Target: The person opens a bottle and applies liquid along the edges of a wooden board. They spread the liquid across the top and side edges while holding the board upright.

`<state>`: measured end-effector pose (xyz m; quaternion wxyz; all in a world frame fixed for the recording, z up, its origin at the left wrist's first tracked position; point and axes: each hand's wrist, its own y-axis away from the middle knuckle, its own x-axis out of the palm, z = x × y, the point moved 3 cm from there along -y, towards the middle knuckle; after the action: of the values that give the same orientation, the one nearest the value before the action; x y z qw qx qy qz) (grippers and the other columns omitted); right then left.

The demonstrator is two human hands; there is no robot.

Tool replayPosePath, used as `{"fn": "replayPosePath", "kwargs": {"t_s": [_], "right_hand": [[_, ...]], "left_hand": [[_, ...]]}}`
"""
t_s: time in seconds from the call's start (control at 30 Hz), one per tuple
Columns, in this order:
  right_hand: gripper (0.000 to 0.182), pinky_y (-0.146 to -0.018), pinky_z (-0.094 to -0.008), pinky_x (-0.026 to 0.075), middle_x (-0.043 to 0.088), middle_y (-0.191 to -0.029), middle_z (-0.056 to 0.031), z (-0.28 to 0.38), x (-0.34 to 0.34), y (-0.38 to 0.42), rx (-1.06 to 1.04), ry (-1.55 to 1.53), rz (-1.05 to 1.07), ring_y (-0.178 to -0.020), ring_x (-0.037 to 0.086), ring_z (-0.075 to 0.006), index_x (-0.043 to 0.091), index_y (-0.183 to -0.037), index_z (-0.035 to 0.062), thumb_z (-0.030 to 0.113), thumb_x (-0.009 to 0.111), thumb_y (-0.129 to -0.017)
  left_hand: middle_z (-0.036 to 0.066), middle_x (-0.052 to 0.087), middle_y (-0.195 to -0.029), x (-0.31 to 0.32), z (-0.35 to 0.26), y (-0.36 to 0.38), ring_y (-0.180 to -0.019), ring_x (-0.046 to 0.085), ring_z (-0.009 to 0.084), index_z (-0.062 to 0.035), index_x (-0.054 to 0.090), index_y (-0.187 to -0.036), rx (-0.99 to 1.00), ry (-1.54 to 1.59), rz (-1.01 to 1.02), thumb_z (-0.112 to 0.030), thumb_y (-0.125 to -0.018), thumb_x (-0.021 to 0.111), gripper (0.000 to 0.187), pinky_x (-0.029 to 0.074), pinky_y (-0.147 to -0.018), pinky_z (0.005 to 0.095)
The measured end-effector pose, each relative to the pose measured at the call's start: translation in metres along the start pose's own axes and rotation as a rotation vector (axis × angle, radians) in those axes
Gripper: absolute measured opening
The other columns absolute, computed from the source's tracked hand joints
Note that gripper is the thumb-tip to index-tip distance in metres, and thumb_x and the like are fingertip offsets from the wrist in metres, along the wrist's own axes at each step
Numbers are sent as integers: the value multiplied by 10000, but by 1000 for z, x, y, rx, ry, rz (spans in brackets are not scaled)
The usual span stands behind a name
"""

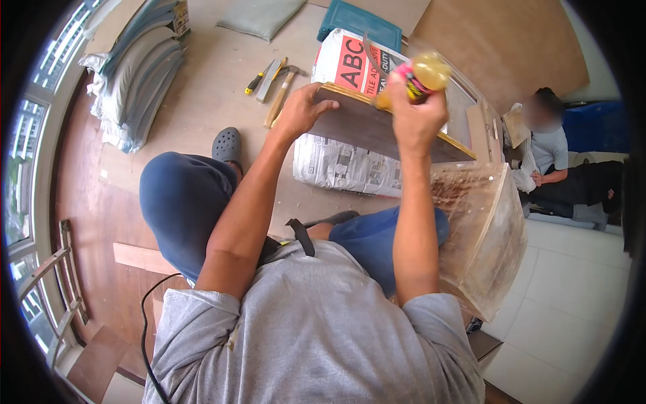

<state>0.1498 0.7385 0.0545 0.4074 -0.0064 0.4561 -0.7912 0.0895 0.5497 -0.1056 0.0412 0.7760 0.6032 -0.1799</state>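
A wooden board (356, 126) stands on its long edge, its plywood rim facing up and its grey-brown face toward me. My left hand (304, 113) grips its left end, thumb on the near side, some fingers hidden behind. In my right hand (418, 120) is a yellow glue bottle (431, 71) with a pink label, blurred by motion. It is tilted with its narrow end down at the board's top edge; whether it touches cannot be made out. Under and behind the board lies a white bag of tile adhesive (343, 168).
A hammer (286, 87), a chisel-like tool (271, 79) and a yellow-black handled tool (256, 81) lie on the floor. Stacked bags (145, 81) stand left. A worn wooden box (471, 229) is by my right knee. Another person (548, 148) sits at the right.
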Motion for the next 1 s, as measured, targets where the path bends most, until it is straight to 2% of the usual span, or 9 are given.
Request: {"fn": "replayPosePath", "kwargs": {"t_s": [0.17, 0.3, 0.37, 0.5, 0.57, 0.6, 0.63, 0.77, 1.0], "right_hand": [[356, -749, -320, 580, 755, -995, -67, -32, -44, -2, 27, 121, -73, -847, 709, -142, 721, -1124, 21, 184, 869, -845], [266, -774, -335, 571, 741, -976, -74, -10, -16, 0, 122, -94, 49, -854, 694, -155, 716, -1128, 13, 156, 791, -916], [229, -804, -383, 563, 730, -985, -121, 19, 11, 1, 102, -60, 165, -869, 696, -216, 663, -1124, 3, 120, 741, -945], [421, -868, -476, 563, 693, -1054, -221, 25, 16, -1, -83, -63, 29, -989, 690, -431, 631, -1179, 15, 157, 823, -833], [413, -867, -474, 564, 698, -1058, -207, 10, -9, -1, 59, -91, 14, -978, 694, -419, 654, -1159, 20, 152, 838, -814], [365, -771, -350, 583, 745, -1020, -138, -6, -28, -4, 23, 7, -50, -891, 724, -195, 701, -1119, 22, 174, 858, -827], [373, -844, -421, 580, 730, -1037, -181, -15, -45, -7, 183, -52, -52, -948, 734, -327, 681, -1130, 21, 156, 848, -826], [346, -819, -401, 582, 743, -1023, -158, -57, -108, -14, 211, 232, -211, -925, 740, -288, 696, -1116, 31, 155, 848, -831], [366, -832, -444, 581, 714, -1023, -201, -27, -61, -10, 35, 77, -130, -933, 724, -388, 689, -1109, 32, 175, 853, -815]], "left_hand": [[175, 776, -1014, 4, 4, -4, -897, 719, 249, -6, 710, -1225, 24, 50, 1, -263, -910, 824, 423, 542, -830, 389], [150, 780, -1078, 8, 19, -1, -932, 721, 209, 8, 713, -1226, 155, 6, -78, -209, -921, 813, 388, 553, -856, 368], [192, 768, -1104, 4, 7, 1, -1013, 733, 323, 26, 721, -1197, 142, 174, 5, -226, -901, 814, 400, 540, -946, 395], [166, 766, -1063, 12, 3, 3, -946, 712, 212, 39, 680, -1274, 60, 311, 2, -180, -932, 798, 423, 551, -881, 360], [155, 765, -1058, 8, -5, 6, -935, 696, 205, 55, 671, -1276, 46, 143, -14, -165, -934, 797, 426, 540, -872, 353], [154, 764, -1055, 10, -4, 6, -939, 694, 204, 54, 672, -1276, 23, 186, -6, -155, -936, 795, 417, 539, -873, 353], [154, 763, -1052, 10, -2, 4, -943, 693, 204, 53, 673, -1276, -8, 225, 9, -145, -939, 792, 409, 539, -874, 353], [157, 760, -1067, 10, -8, 5, -955, 690, 197, 57, 674, -1273, 63, 265, -9, -129, -945, 786, 393, 538, -872, 346], [143, 746, -1168, 7, -19, 8, -1027, 678, 170, 95, 557, -1424, -27, 150, 68, -100, -961, 764, 543, 541, -913, 319]]}}
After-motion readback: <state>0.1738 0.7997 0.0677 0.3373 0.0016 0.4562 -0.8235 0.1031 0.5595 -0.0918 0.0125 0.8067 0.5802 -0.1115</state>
